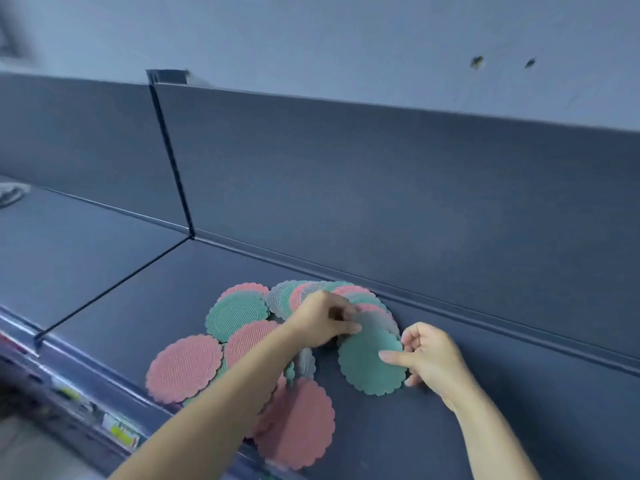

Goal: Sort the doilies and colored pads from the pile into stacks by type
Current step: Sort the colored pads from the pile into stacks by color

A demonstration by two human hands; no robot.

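Green round scallop-edged pad (370, 362) sits at the right fringe of the pile, lying flat or nearly so on the dark blue-grey shelf surface (519, 393). My right hand (431, 358) grasps it: thumb laid across its top face, the other fingers curled behind its right rim. My left hand (323, 318) reaches over the heap and pinches the edge of a grey scalloped pad (375, 322) just above the green one, thumb and forefinger closed on it.

Left of my left fingers: loose pile of pink, green and grey scalloped pads (239, 313), overlapping every way, no clean stacks visible. A large pink ribbed pad (183, 368) lies at the near-left edge; another pink pad (301, 424) lies under my left forearm and overhangs the shelf's front lip (104, 386).

Beyond my fingertips: the pile's far edge comes close to the raised ledge at the foot of the upright back panel (381, 188); little room there. Right of my right hand: bare shelf, wide open. Far left past a dividing seam (114, 285): more bare surface.

Motion blur softens the rib texture.
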